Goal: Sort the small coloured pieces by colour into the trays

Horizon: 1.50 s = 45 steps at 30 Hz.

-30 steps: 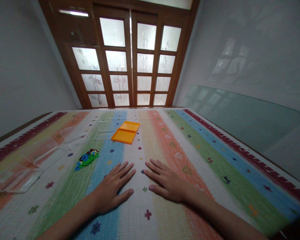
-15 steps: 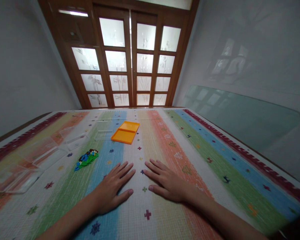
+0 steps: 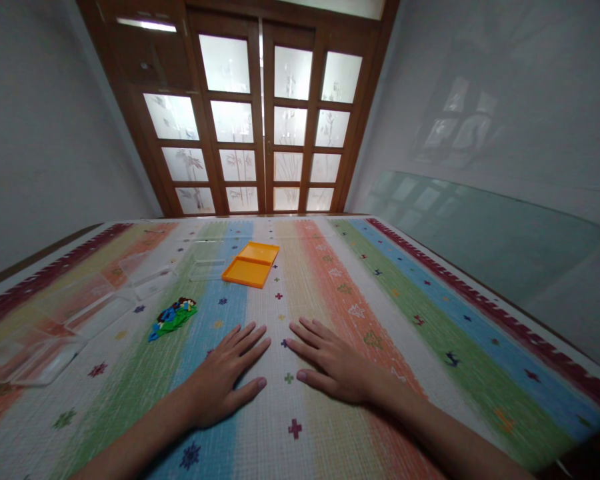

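My left hand [image 3: 224, 381] lies flat, palm down, on the striped cloth [image 3: 360, 293] with its fingers stretched out. My right hand [image 3: 330, 363] rests the same way beside it, fingers spread, holding nothing. The fingertips of both hands nearly meet near the middle. A small pile of green, blue and dark toy pieces [image 3: 173, 317] lies to the left, beyond my left hand. Farther back sits an open orange case [image 3: 251, 264].
Several clear plastic trays [image 3: 35, 357] line the left side of the table, with another clear tray [image 3: 207, 261] beside the orange case. A wooden door with frosted glass panes [image 3: 265, 127] stands behind the table. A glass sheet [image 3: 480, 233] leans against the right wall.
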Available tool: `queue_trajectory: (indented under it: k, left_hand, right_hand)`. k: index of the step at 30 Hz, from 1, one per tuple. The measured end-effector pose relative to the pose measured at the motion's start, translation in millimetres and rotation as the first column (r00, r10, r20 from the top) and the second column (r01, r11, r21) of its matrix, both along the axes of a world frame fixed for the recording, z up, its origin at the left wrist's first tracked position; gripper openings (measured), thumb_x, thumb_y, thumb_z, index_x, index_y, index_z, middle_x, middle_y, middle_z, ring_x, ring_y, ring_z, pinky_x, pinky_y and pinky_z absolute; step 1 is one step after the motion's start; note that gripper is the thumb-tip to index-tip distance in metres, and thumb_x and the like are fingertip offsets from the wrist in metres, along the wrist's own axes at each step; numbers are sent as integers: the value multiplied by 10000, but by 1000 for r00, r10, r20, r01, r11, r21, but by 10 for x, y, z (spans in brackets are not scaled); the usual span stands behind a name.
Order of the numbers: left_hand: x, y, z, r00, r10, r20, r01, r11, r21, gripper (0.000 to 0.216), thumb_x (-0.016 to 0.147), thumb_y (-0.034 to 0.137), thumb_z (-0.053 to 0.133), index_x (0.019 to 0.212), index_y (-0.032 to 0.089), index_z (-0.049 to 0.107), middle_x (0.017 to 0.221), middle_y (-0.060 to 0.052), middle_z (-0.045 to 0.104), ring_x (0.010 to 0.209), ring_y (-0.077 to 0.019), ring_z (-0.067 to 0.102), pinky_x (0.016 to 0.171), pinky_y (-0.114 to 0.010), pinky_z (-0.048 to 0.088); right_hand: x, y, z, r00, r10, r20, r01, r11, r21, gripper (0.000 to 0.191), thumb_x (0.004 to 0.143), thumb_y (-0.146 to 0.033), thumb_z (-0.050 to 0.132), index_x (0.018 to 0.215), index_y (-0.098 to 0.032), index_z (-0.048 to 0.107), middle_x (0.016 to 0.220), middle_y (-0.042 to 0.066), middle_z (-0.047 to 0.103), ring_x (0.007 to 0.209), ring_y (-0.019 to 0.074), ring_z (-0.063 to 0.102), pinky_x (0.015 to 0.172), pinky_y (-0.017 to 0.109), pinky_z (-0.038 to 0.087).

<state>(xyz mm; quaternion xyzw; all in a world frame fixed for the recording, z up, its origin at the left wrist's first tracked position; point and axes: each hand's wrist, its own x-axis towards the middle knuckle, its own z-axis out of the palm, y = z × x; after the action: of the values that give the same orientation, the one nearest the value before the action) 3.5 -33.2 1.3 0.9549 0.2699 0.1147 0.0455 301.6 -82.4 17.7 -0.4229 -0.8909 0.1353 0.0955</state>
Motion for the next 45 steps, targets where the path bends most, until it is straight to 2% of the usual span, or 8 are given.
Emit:
queue_trajectory:
  k: [13, 19, 23, 27, 31, 35, 38, 45]
  left_hand:
    - [3, 2, 12, 999, -19, 31, 20, 1000, -18, 651, 1012, 469, 518, 1588, 297, 269, 1616, -72, 350, 1490, -313, 337, 1189, -576, 344]
    - [-110, -12, 132, 990, 22, 141, -27, 999, 35, 439, 1009, 349, 522, 1431, 230, 526, 1524, -99, 506, 1420, -271, 464, 1142, -492, 451]
    - [-471, 9, 235, 974, 103, 204, -134, 980, 145, 311, 1022, 313, 469, 1262, 210, 637, 1353, -108, 654, 1220, -238, 643, 1049, -424, 540]
    - [-1058, 55, 356, 888, 365, 280, -432, 870, 235, 315, 996, 406, 471, 1127, 198, 668, 1117, -111, 741, 1025, -253, 712, 944, -414, 577]
    - [-1622, 61, 507, 684, 686, 247, -729, 639, 245, 375, 933, 474, 470, 1075, 175, 646, 1096, -139, 727, 1057, -332, 683, 931, -475, 545]
    - [-1947, 21, 547, 525, 837, 155, -838, 477, 266, 391, 904, 441, 430, 1007, 128, 642, 1049, -183, 721, 969, -357, 676, 872, -474, 533]
    - [-2039, -1, 477, 489, 866, 102, -851, 448, 275, 379, 901, 439, 421, 903, 139, 652, 930, -170, 733, 889, -355, 667, 815, -457, 526]
    - [-2030, -120, 414, 534, 833, 146, -832, 487, 265, 306, 906, 424, 407, 757, 235, 595, 837, -102, 691, 820, -309, 623, 765, -409, 495]
  right_hand:
    - [3, -2, -12, 1000, -1, 10, 1, 1000, 3, 611, 1033, -526, 435, 1561, -222, 385, 1652, 126, 254, 1541, 308, 180, 1241, 536, 192]
    - [-5, -3, -5, 1000, -2, 19, 2, 1000, -5, 607, 1042, -541, 390, 1555, -216, 398, 1653, 118, 247, 1541, 311, 177, 1241, 539, 196]
    - [5, 5, -52, 1000, -2, 26, 2, 1000, 9, 607, 1043, -547, 382, 1566, -239, 371, 1657, 93, 236, 1544, 300, 165, 1249, 536, 176]
    - [20, 16, -101, 1000, 3, 1, -3, 999, 32, 604, 1041, -539, 397, 1566, -241, 369, 1655, 91, 231, 1541, 301, 174, 1247, 536, 188]
    - [31, 24, -136, 1000, 11, -17, -10, 998, 58, 594, 1041, -530, 407, 1563, -248, 375, 1652, 85, 241, 1539, 301, 187, 1247, 536, 196]
    - [42, 30, -180, 999, 22, -39, -18, 995, 94, 586, 1041, -519, 421, 1568, -271, 359, 1653, 72, 247, 1536, 294, 202, 1246, 529, 210]
    - [43, 35, -197, 999, 20, -47, -15, 994, 107, 585, 1041, -518, 422, 1567, -268, 362, 1649, 76, 258, 1535, 294, 208, 1245, 531, 212]
    - [24, 35, -145, 1000, 14, -4, -13, 997, 70, 597, 1038, -541, 398, 1545, -226, 415, 1640, 106, 288, 1531, 319, 215, 1235, 556, 221]
